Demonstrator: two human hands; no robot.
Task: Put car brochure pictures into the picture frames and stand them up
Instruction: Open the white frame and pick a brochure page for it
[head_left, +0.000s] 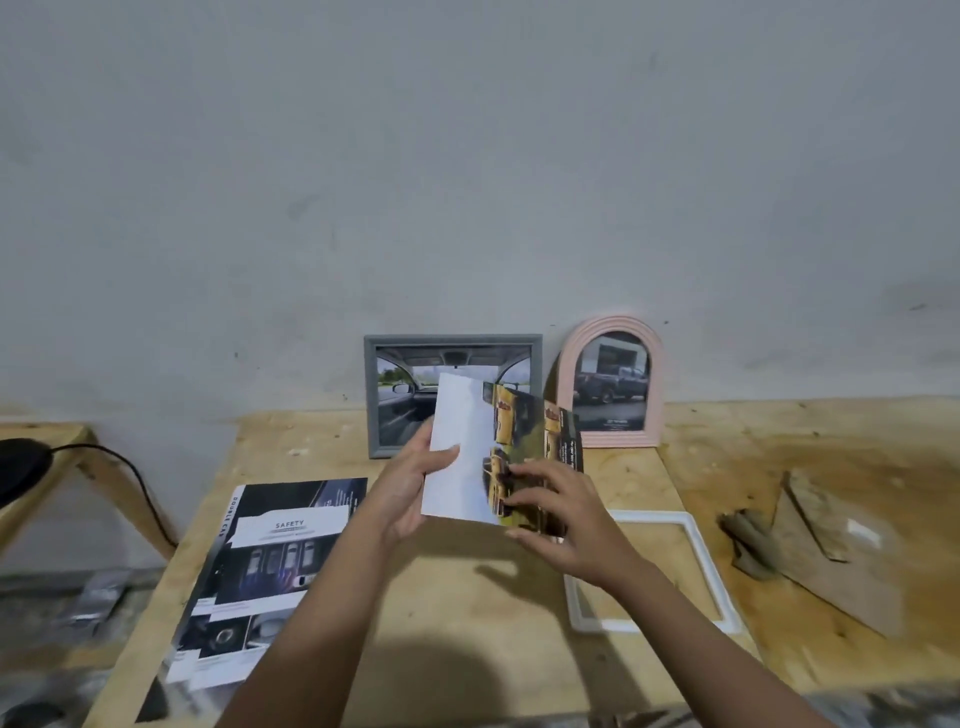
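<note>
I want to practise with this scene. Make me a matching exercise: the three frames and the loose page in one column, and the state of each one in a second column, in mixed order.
Things
1. grey frame
2. pink frame
3. white frame
4. page

States
A. lies flat on the table, empty
B. held up by the left hand and the right hand
C. stands, shows a car interior
D. stands, shows a pickup truck

Pairs: 1-C, 2-D, 3-A, 4-B
</note>
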